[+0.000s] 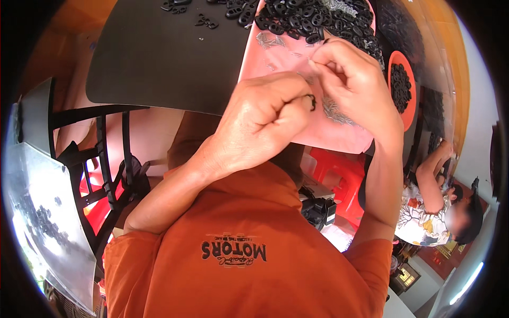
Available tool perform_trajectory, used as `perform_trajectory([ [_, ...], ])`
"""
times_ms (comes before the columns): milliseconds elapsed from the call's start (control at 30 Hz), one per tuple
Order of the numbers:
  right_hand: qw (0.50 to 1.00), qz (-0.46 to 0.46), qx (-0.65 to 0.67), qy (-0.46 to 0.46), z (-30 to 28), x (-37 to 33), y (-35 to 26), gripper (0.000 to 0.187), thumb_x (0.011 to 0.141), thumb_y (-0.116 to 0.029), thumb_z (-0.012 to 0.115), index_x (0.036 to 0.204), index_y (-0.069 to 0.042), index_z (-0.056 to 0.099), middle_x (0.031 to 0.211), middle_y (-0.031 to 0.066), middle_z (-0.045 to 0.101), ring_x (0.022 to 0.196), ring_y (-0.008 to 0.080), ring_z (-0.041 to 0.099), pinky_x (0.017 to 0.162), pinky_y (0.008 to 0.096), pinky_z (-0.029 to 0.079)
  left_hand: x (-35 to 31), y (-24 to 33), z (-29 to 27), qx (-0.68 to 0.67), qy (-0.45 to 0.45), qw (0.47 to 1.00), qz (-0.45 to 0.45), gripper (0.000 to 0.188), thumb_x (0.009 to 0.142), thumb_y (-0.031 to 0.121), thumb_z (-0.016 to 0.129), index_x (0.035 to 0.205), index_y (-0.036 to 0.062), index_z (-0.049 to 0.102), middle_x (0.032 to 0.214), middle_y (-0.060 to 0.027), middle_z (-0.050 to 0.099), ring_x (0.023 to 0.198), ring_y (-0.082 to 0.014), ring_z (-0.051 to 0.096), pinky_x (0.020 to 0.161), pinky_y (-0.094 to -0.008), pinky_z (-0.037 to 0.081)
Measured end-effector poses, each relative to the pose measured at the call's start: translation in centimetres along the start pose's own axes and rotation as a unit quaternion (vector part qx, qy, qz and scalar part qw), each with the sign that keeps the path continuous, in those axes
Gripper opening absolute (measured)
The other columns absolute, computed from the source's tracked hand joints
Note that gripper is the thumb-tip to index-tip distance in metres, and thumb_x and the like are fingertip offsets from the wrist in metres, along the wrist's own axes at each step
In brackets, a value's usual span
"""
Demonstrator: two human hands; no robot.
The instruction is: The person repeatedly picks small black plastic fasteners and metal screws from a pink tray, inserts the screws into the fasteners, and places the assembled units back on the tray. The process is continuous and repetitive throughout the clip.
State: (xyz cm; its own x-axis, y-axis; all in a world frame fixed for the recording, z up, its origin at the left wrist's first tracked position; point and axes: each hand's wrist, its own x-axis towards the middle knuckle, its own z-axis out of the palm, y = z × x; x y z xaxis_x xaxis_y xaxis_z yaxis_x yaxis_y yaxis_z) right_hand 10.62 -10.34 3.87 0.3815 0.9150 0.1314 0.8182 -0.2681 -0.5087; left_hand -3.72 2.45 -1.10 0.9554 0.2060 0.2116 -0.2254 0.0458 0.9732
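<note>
My left hand [265, 114] is closed over the pink work surface [302, 137]. A bit of a small black plastic piece [312, 102] shows at its curled fingers; the rest of it is hidden. Just to the right, my right hand [352, 77] is pinched, thumb against forefinger, and whatever lies between the tips is too small to make out. Beneath and beside this hand lies a loose heap of small metal springs [335, 112]. More springs [269, 40] are scattered farther back. Beyond both hands is a big pile of black plastic cord-lock pieces [297, 18].
A dark grey tabletop [169, 58] adjoins on the left, with several black pieces [205, 21] at its far side. At the right stands an orange-red bowl [408, 119] of small black parts. Another person [432, 206] sits at the far right. A red stool [344, 177] is below the table.
</note>
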Motion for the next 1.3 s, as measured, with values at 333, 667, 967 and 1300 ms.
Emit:
perform_trajectory([
  [333, 0.997, -0.027, 0.020, 0.071, 0.6, -2.2, -1.6, 0.016, 0.074, 0.005, 0.061, 0.083, -0.004, 0.051, 0.075, 0.0083, 0.055, 0.062, 0.0271, 0.056, 0.056, 0.0356, 0.046, 0.3, -1.1, 0.5, -0.066, 0.069, 0.995, 0.037, 0.014, 0.085, 0.002, 0.047, 0.082, -0.0084, 0.057, 0.097, -0.0129, 0.064, 0.077, -0.0143, 0.055, 0.069, -0.0274, 0.046],
  [667, 0.999, -0.049, -0.002, 0.001, -0.3, -1.9, -0.9, 0.015, 0.075, 0.011, 0.057, 0.082, 0.000, 0.049, 0.074, 0.0057, 0.049, 0.060, 0.0153, 0.049, 0.052, 0.0283, 0.041, 0.4, -0.9, 0.4, -0.037, 0.043, 0.998, 0.037, 0.016, 0.084, 0.002, 0.047, 0.082, -0.0095, 0.058, 0.096, -0.0130, 0.065, 0.079, -0.0151, 0.057, 0.071, -0.0275, 0.046],
  [967, 0.987, -0.127, 0.023, 0.094, 0.8, -2.1, -0.6, 0.025, 0.078, 0.015, 0.059, 0.099, 0.002, 0.061, 0.076, 0.0059, 0.055, 0.061, 0.0098, 0.050, 0.052, 0.0235, 0.040, 0.3, -0.8, 0.4, -0.068, 0.035, 0.997, 0.018, 0.019, 0.084, 0.003, 0.047, 0.088, -0.0086, 0.061, 0.095, -0.0107, 0.064, 0.079, -0.0124, 0.055, 0.072, -0.0257, 0.045],
  [1300, 0.969, -0.008, 0.200, 0.144, 0.9, -3.5, -1.6, 0.004, 0.085, 0.003, 0.062, 0.089, 0.002, 0.060, 0.077, 0.0068, 0.059, 0.066, 0.0137, 0.056, 0.058, 0.0240, 0.044, 0.4, -0.7, 0.4, -0.060, 0.016, 0.998, -0.006, 0.016, 0.094, 0.008, 0.052, 0.095, -0.0051, 0.061, 0.085, -0.0040, 0.056, 0.078, -0.0099, 0.050, 0.071, -0.0238, 0.042],
])
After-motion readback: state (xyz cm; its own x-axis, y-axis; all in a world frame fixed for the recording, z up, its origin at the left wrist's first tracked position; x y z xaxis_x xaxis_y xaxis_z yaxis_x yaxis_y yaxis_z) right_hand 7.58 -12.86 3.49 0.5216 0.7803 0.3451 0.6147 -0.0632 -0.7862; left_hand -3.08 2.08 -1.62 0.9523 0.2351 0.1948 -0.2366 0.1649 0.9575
